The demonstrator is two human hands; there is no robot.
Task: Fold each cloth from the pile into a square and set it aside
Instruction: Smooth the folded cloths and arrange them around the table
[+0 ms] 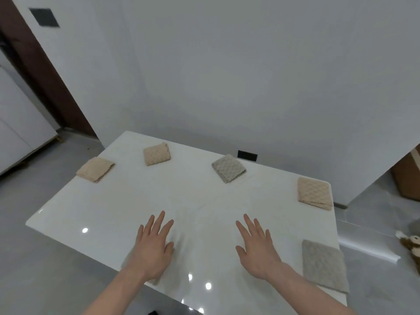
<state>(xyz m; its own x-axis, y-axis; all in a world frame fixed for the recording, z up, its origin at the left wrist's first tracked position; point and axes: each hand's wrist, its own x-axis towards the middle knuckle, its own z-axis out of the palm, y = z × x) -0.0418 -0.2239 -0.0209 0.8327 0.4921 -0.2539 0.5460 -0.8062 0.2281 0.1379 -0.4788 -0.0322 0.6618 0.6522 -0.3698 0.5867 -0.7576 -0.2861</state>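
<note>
1. Left hand (152,247): palm down over the near part of the white table (68,214), fingers straight and spread, holding nothing. Contact with the top not clear.
2. Right hand (258,248): same pose, palm down, fingers straight and fanned, holding nothing.
3. Grey folded cloth (323,266): flat at the near right corner, just beside the right forearm.
4. Beige folded cloth (314,193): at the right edge, farther back.
5. Second grey folded cloth (228,168): far centre-right, turned cornerwise.
6. Two beige folded cloths: one far centre-left (156,153), one at the far left edge (95,169).
7. All five squares lie well apart. No containers seen.
8. Plush toy (412,244) on the floor, right.
</note>
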